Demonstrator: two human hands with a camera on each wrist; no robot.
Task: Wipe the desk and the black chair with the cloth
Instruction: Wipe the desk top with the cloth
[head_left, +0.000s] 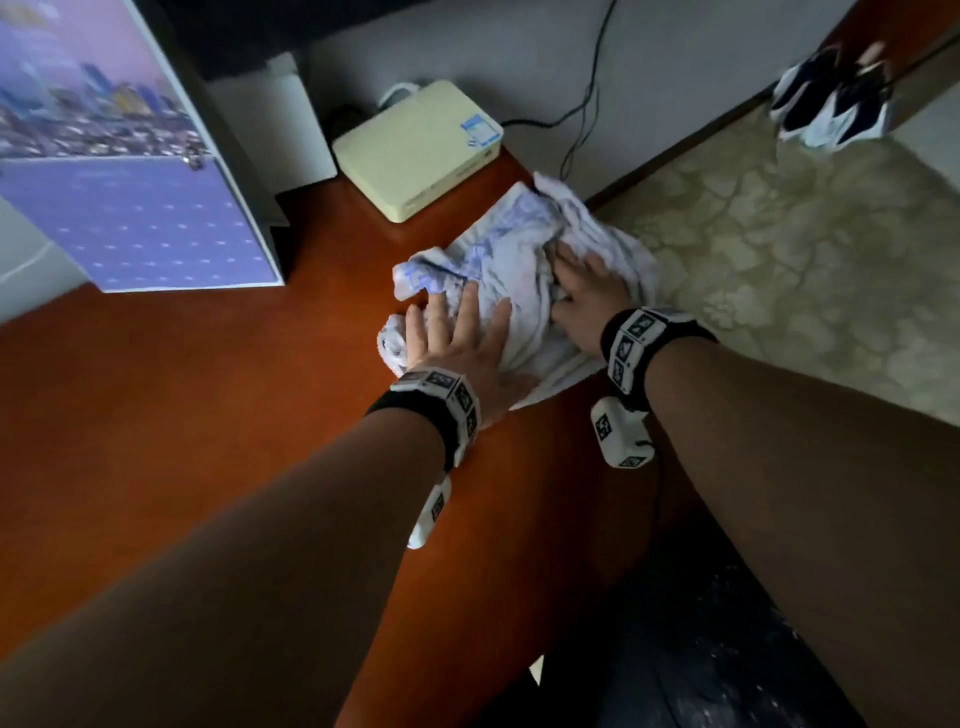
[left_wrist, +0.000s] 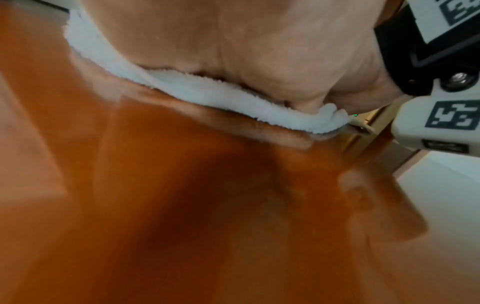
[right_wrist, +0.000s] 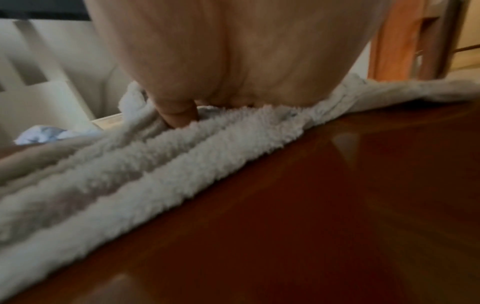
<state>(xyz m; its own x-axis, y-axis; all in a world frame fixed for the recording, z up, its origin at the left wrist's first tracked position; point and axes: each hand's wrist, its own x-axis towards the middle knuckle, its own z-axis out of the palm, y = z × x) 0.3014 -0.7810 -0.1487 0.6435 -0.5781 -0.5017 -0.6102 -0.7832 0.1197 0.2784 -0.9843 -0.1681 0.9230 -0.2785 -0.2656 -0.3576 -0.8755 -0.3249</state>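
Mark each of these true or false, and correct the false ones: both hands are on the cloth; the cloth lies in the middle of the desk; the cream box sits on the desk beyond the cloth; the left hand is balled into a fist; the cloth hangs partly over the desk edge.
1. Both hands are on the cloth. True: the left hand and right hand press on the cloth.
2. The cloth lies mid-desk. False: it lies at the right edge of the desk.
3. The cream box sits on the desk beyond the cloth. True.
4. The left hand is a fist. False: its fingers are spread flat.
5. The cloth overhangs the desk edge. True: its right part hangs over the carpet.
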